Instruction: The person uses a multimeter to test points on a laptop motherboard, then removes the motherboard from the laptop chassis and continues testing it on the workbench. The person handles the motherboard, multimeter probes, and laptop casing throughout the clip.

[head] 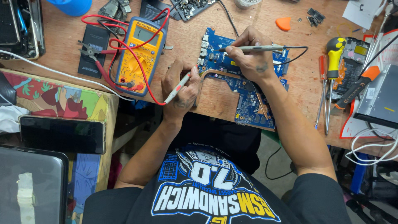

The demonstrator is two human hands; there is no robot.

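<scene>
A blue circuit board [244,89] lies on the wooden workbench [215,103] in front of me. My left hand [179,85] grips a grey-and-red probe [180,85] whose tip points at the board's left edge, and a red lead runs from it. My right hand [248,54] holds a grey probe [253,48] like a pen, with its tip on the upper part of the board and a black lead trailing right. A yellow multimeter [141,52] sits left of the board, with red leads looped around it.
Screwdrivers [323,89] and a yellow-handled tool [334,58] lie right of the board, beside a small device [352,58] and a grey metal box [379,99]. A black phone [62,135] rests on a colourful surface at left. An orange pick [283,23] lies at the top.
</scene>
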